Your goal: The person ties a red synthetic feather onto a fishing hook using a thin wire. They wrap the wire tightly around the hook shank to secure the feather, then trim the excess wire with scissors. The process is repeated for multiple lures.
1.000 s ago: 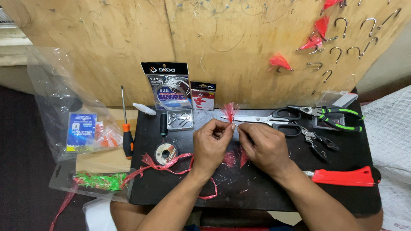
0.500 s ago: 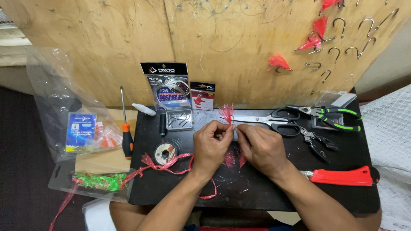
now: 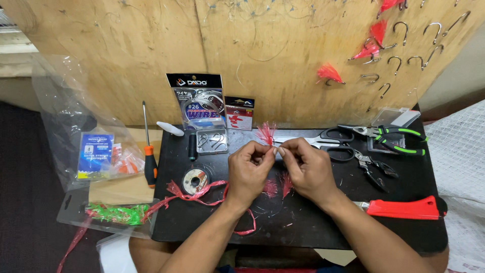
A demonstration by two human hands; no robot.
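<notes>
Hands, left (image 3: 251, 169) and right (image 3: 306, 167), pinched together on a tufted pink feather lure (image 3: 265, 133) standing upright just beyond their fingertips.

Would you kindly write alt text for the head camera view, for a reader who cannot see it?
A person's left hand and right hand pinch a small red feathered tuft between them above a black work board. Black-handled scissors, green-handled pliers and an orange-handled screwdriver lie around.

Red feather tuft (image 3: 265, 132), upright, pinched at base
</notes>
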